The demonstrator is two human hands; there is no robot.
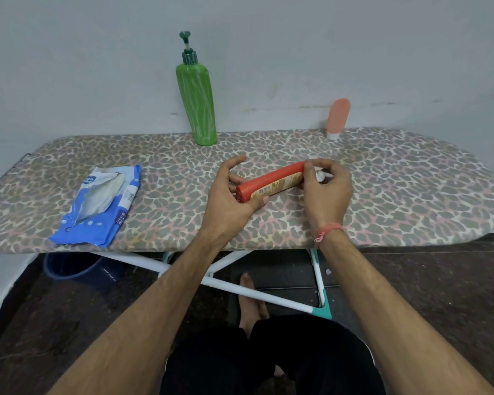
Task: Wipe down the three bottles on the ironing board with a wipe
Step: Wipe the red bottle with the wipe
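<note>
The red bottle [271,182] lies on its side over the middle of the leopard-print ironing board [382,195], tilted so that its flat end points toward the person and its far end points away to the right. The left hand [231,195] cradles the near end: its thumb lies along the bottle's near side and its fingers curl round the far side, with the forefinger raised. The right hand [327,183] is at the bottle's far end, its fingers bunched and pinching a small crumpled white wipe [320,175] against that end.

Behind the red bottle, at the board's back edge, stands a tall green pump bottle [200,104], upright. To the right of the red bottle and farther back, a small pink tube [338,116] stands on its white cap against the wall. Left of the red bottle, well apart from it, lies an opened blue and white wipes pack [103,203] with a white sheet showing in its opening.
</note>
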